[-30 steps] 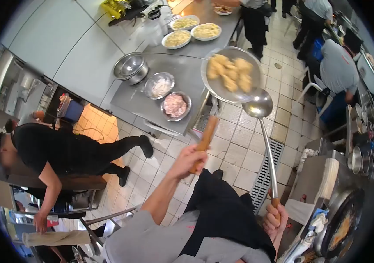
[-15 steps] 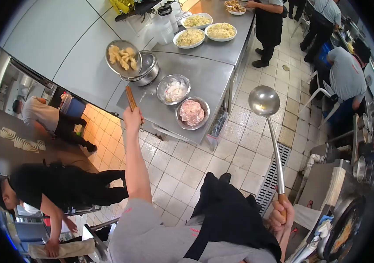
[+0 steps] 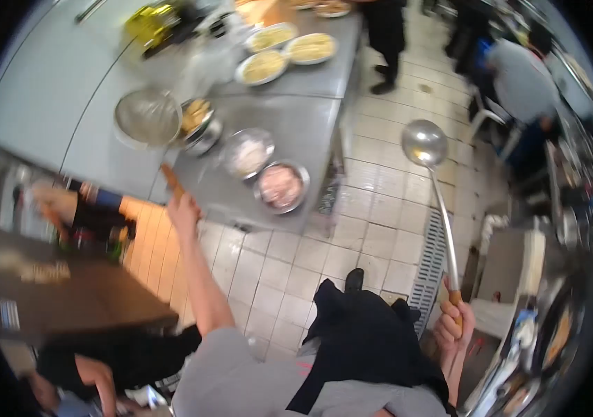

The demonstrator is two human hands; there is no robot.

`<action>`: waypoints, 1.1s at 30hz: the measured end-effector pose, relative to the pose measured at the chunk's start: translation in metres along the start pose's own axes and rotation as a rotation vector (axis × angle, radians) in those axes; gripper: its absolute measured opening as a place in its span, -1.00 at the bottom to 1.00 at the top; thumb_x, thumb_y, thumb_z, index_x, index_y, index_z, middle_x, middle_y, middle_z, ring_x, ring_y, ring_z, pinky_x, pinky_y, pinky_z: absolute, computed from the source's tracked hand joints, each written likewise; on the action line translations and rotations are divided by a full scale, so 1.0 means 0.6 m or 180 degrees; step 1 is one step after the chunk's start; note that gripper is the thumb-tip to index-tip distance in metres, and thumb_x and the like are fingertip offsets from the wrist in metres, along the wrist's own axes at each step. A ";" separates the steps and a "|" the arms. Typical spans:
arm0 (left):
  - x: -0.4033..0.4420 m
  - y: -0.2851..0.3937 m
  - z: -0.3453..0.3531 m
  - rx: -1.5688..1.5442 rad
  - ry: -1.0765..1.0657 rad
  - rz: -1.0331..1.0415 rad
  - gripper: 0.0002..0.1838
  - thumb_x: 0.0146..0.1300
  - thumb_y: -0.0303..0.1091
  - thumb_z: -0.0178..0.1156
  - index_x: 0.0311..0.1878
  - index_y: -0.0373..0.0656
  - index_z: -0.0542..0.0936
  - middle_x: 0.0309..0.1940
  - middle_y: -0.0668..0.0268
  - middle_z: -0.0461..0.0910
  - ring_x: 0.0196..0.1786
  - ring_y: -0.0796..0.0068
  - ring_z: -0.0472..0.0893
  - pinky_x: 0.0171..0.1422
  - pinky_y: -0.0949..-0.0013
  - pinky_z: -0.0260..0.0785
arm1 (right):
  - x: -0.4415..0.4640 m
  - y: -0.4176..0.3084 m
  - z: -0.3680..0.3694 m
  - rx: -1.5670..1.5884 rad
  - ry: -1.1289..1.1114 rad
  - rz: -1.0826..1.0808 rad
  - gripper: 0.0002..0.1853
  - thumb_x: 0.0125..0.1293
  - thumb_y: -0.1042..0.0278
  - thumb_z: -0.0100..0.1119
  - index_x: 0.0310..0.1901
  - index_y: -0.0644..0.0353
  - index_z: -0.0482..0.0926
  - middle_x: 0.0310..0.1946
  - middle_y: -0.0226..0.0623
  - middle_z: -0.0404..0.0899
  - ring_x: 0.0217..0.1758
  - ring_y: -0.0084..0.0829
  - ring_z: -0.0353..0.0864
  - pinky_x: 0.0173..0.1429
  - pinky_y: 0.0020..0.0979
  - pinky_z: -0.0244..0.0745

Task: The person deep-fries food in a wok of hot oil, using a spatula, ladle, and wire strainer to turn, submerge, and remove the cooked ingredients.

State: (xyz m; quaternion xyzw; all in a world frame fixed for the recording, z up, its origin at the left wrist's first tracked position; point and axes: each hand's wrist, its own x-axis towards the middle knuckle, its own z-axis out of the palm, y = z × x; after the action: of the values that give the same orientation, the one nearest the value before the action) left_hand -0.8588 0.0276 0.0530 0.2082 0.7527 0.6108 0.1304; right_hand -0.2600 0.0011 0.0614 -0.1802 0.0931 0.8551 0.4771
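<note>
My left hand (image 3: 185, 214) is closed on the wooden handle of a wide strainer (image 3: 147, 117), which is tilted and shows no food on it. Right beside the strainer, golden fried pieces (image 3: 196, 115) sit in a metal pot (image 3: 203, 136). Nearby on the steel table (image 3: 289, 118) are a bowl of pale food (image 3: 248, 154) and a bowl of pink raw meat (image 3: 281, 186). Out to the right, my right hand (image 3: 453, 325) grips the wooden end of a long metal ladle (image 3: 425, 143), held bowl up over the floor with a little liquid in it.
Oval dishes of food (image 3: 310, 48) stand at the table's far end, near a person in black (image 3: 384, 42). Another person in grey (image 3: 523, 80) bends at the right counter. A person (image 3: 112, 368) is at lower left. A pan (image 3: 557, 333) lies at right.
My left hand has carried the strainer from over the floor to the pot at the left. The fried pieces have gone from the strainer into the pot. The ladle stays at the right.
</note>
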 end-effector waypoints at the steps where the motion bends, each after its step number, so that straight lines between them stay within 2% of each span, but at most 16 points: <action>1: -0.019 0.003 0.004 -0.0437 -0.0218 -0.0295 -0.95 0.08 -0.46 0.06 -0.46 -0.15 0.40 -0.68 0.41 0.33 -0.72 0.63 0.30 -0.72 0.51 0.11 | -0.016 -0.008 -0.005 0.0087 -0.0010 -0.0140 -0.54 0.35 0.34 -0.30 0.28 0.20 0.07 -0.53 -0.38 0.23 -0.88 -0.70 0.07 -0.87 -0.59 0.06; 2: -0.019 -0.032 -0.007 0.0580 -0.0560 0.0203 -0.95 0.11 -0.49 0.07 -0.42 -0.14 0.41 -0.70 0.46 0.28 -0.71 0.67 0.26 -0.72 0.51 0.07 | -0.024 -0.011 -0.005 0.0227 -0.0045 -0.0170 -0.55 0.35 0.34 -0.30 0.26 0.19 0.10 -0.56 -0.39 0.23 -0.88 -0.69 0.07 -0.87 -0.59 0.06; 3: -0.067 -0.001 0.015 -0.0271 -0.0748 -0.0395 -0.95 0.14 -0.52 0.06 -0.34 -0.14 0.45 -0.69 0.49 0.27 -0.70 0.70 0.23 -0.72 0.53 0.03 | -0.036 -0.016 -0.006 0.0362 -0.0111 -0.0191 -0.57 0.36 0.34 -0.30 0.25 0.18 0.13 -0.59 -0.41 0.22 -0.88 -0.68 0.07 -0.86 -0.59 0.05; 5: -0.131 0.038 0.059 -0.0483 -0.1050 -0.0984 -0.80 0.21 -0.41 0.01 -0.11 -0.17 0.51 -0.62 0.50 0.29 -0.70 0.74 0.22 -0.71 0.59 -0.01 | -0.064 -0.025 -0.018 0.0612 -0.0372 -0.0311 -0.59 0.36 0.34 -0.31 0.22 0.17 0.19 -0.66 -0.44 0.20 -0.88 -0.67 0.06 -0.86 -0.59 0.04; 6: -0.200 0.065 0.101 -0.0637 -0.1232 -0.0838 -0.71 0.25 -0.34 0.00 0.00 -0.23 0.46 -0.60 0.50 0.31 -0.70 0.78 0.20 -0.73 0.63 -0.01 | -0.077 -0.038 -0.028 0.0632 -0.0473 -0.0469 -0.61 0.36 0.33 -0.31 0.21 0.16 0.22 -0.70 -0.46 0.19 -0.89 -0.66 0.05 -0.85 -0.59 0.04; 7: -0.190 0.035 0.125 -0.0773 -0.1611 -0.0847 -0.64 0.26 -0.33 -0.01 0.09 -0.28 0.38 -0.59 0.47 0.33 -0.72 0.78 0.19 -0.75 0.64 0.00 | -0.088 -0.048 -0.048 0.0479 -0.0743 -0.0651 -0.62 0.35 0.35 -0.28 0.19 0.16 0.23 -0.65 -0.44 0.22 -0.88 -0.67 0.06 -0.85 -0.59 0.04; 9: -0.248 0.053 0.195 -0.1245 -0.2408 -0.1068 -0.63 0.28 -0.36 -0.03 0.13 -0.28 0.33 -0.53 0.38 0.39 -0.73 0.70 0.22 -0.77 0.62 0.05 | -0.114 -0.066 -0.089 0.0213 -0.1269 -0.1044 -0.63 0.33 0.37 -0.22 0.16 0.14 0.24 -0.54 -0.41 0.27 -0.86 -0.70 0.07 -0.85 -0.61 0.05; 11: -0.316 0.080 0.280 -0.1203 -0.3106 -0.1081 -0.63 0.27 -0.36 -0.03 0.13 -0.27 0.33 -0.52 0.36 0.40 -0.73 0.68 0.23 -0.77 0.61 0.05 | -0.185 -0.082 -0.064 0.0379 -0.0453 -0.1752 -0.65 0.31 0.39 -0.17 0.13 0.12 0.26 -0.55 -0.41 0.26 -0.87 -0.69 0.08 -0.86 -0.61 0.05; 13: -0.380 0.125 0.342 -0.0915 -0.3576 -0.1370 -0.66 0.26 -0.38 -0.02 0.10 -0.25 0.35 -0.52 0.34 0.41 -0.75 0.66 0.26 -0.78 0.59 0.08 | -0.244 -0.092 -0.063 0.0271 -0.0282 -0.2284 -0.64 0.28 0.42 -0.13 0.12 0.11 0.26 -0.55 -0.40 0.26 -0.87 -0.67 0.10 -0.87 -0.61 0.05; 16: -0.500 0.139 0.458 -0.0842 -0.4726 -0.1022 -0.67 0.27 -0.36 0.00 0.06 -0.29 0.36 -0.52 0.37 0.41 -0.71 0.68 0.29 -0.76 0.60 0.12 | -0.336 -0.112 -0.088 0.0088 0.0138 -0.3218 -0.64 0.26 0.46 -0.11 0.10 0.09 0.26 -0.55 -0.39 0.26 -0.87 -0.65 0.12 -0.88 -0.60 0.06; 20: -0.730 0.213 0.576 -0.0475 -0.5588 -0.1014 -0.72 0.23 -0.42 0.02 -0.01 -0.29 0.39 -0.57 0.35 0.41 -0.75 0.62 0.32 -0.77 0.56 0.13 | -0.448 -0.155 -0.121 0.0132 0.0862 -0.4135 -0.68 0.24 0.50 -0.08 0.03 0.04 0.24 -0.55 -0.36 0.28 -0.83 -0.63 0.16 -0.88 -0.61 0.05; 24: -0.945 0.283 0.684 -0.0060 -0.6652 -0.0491 -0.75 0.23 -0.43 0.04 -0.05 -0.31 0.40 -0.57 0.34 0.41 -0.68 0.60 0.36 -0.68 0.54 0.22 | -0.539 -0.216 -0.175 0.0139 0.1854 -0.4696 -0.77 0.21 0.47 -0.01 -0.11 0.13 0.25 -0.56 -0.37 0.31 -0.81 -0.62 0.20 -0.86 -0.60 0.00; 26: -1.054 0.311 0.737 0.0154 -0.6979 -0.0070 -0.84 0.23 -0.42 0.03 -0.16 -0.27 0.42 -0.60 0.35 0.40 -0.70 0.60 0.35 -0.65 0.53 0.23 | -0.578 -0.255 -0.194 0.0015 0.2158 -0.4798 -0.79 0.18 0.48 0.01 -0.16 0.17 0.27 -0.58 -0.37 0.32 -0.81 -0.62 0.20 -0.85 -0.59 0.00; 28: -1.164 0.328 0.785 0.0407 -0.7199 0.0720 -0.91 0.23 -0.42 0.02 -0.31 -0.24 0.41 -0.66 0.37 0.38 -0.71 0.59 0.35 -0.67 0.51 0.21 | -0.611 -0.291 -0.216 -0.0164 0.2386 -0.4814 -0.82 0.15 0.50 0.01 -0.21 0.20 0.29 -0.60 -0.38 0.33 -0.82 -0.62 0.20 -0.85 -0.58 0.00; 30: -1.272 0.348 0.803 0.0677 -0.6864 0.1264 -0.89 0.19 -0.43 0.00 -0.43 -0.23 0.36 -0.70 0.38 0.35 -0.71 0.58 0.36 -0.68 0.49 0.23 | -0.640 -0.325 -0.242 -0.0409 0.2529 -0.4757 -0.84 0.12 0.52 0.01 -0.25 0.23 0.31 -0.61 -0.38 0.35 -0.83 -0.62 0.20 -0.85 -0.58 0.00; 33: -1.389 0.350 0.846 0.0871 -0.6746 0.1810 -0.90 0.12 -0.46 0.02 -0.40 -0.29 0.35 -0.72 0.33 0.36 -0.73 0.53 0.38 -0.71 0.43 0.24 | -0.659 -0.369 -0.262 -0.0706 0.2962 -0.4777 -0.84 0.09 0.55 0.00 -0.25 0.25 0.34 -0.66 -0.39 0.34 -0.84 -0.61 0.23 -0.86 -0.55 0.02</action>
State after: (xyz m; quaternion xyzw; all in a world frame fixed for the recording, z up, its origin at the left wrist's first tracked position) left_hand 0.1350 0.1081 0.0976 0.8040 0.2456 0.0423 0.5399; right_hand 0.1525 -0.2433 0.0767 -0.5681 0.0516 0.1616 0.8053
